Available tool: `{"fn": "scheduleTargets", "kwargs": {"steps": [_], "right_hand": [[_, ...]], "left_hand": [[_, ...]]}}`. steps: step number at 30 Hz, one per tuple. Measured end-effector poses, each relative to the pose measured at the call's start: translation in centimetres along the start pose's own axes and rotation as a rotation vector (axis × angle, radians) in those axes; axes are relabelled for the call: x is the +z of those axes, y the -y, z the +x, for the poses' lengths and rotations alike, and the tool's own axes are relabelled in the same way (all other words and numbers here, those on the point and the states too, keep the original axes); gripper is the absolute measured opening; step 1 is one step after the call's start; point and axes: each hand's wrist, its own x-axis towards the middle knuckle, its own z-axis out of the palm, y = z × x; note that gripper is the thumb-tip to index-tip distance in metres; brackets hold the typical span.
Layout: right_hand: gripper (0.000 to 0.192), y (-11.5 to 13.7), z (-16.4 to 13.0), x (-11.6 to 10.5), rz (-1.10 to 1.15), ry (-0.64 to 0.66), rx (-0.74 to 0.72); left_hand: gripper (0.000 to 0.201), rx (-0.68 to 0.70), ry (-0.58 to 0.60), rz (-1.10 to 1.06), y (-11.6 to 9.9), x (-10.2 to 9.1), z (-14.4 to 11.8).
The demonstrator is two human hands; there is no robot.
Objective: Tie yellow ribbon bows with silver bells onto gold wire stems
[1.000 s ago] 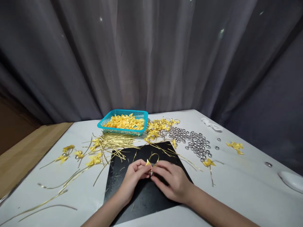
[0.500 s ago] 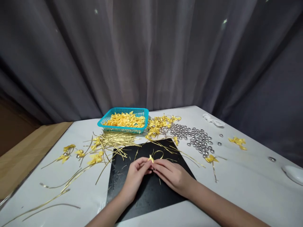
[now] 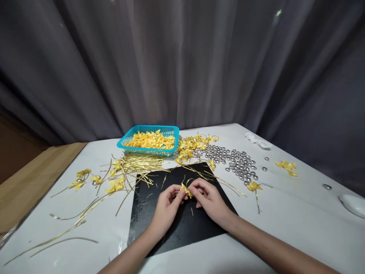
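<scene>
Pinching a yellow bow [image 3: 186, 189] — left hand [image 3: 167, 207], right hand [image 3: 209, 198] — no writing readable.

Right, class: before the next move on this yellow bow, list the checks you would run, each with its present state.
1. Yellow bow pinched by both hands: ok.
2. Left hand grip on the bow: ok.
3. Right hand grip on the bow: ok.
4. Hands over the black mat: ok.
5. Gold wire fixed to the bow: cannot tell.
6. Silver beads and blue basket on the table: ok.
</scene>
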Motion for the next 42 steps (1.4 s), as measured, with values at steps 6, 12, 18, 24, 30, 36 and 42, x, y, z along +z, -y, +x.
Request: {"fn": "scheduleTargets", "kwargs": {"steps": [6, 12, 18, 24, 30, 36, 42], "right_hand": [[0.039, 0.2, 0.1, -0.2, 0.085, 0.018, 0.050], [0.039, 0.3, 0.0, -0.2, 0.091, -0.010, 0.044], [0.040, 0.4, -0.1, -0.3, 0.088, -0.015, 0.047], [0.042, 0.4, -0.2, -0.1, 0.066, -0.001, 0.063], [0.045, 0.8, -0.2, -0.2, 0.085, 0.031, 0.145], [0.044, 0.9, -0.2, 0.1, 0.127, 0.057, 0.215], [0.045, 1.2, -0.2, 0.0, 0.134, 0.058, 0.244]], "left_hand": [[0.033, -0.056, 0.021, -0.041, -0.5, -0.1, -0.1], [0.035, -0.053, 0.019, -0.062, -0.6, 0.0, -0.1], [0.031, -0.046, 0.007, -0.048, -0.3, 0.0, 0.0], [0.025, -0.032, -0.001, -0.047, 0.0, 0.0, -0.1], [0.026, -0.054, -0.042, -0.040, -0.2, 0.0, -0.1], [0.027, -0.107, -0.044, -0.055, -0.9, -0.1, -0.1], [0.035, -0.059, -0.054, -0.071, -0.3, -0.2, -0.2]]}}
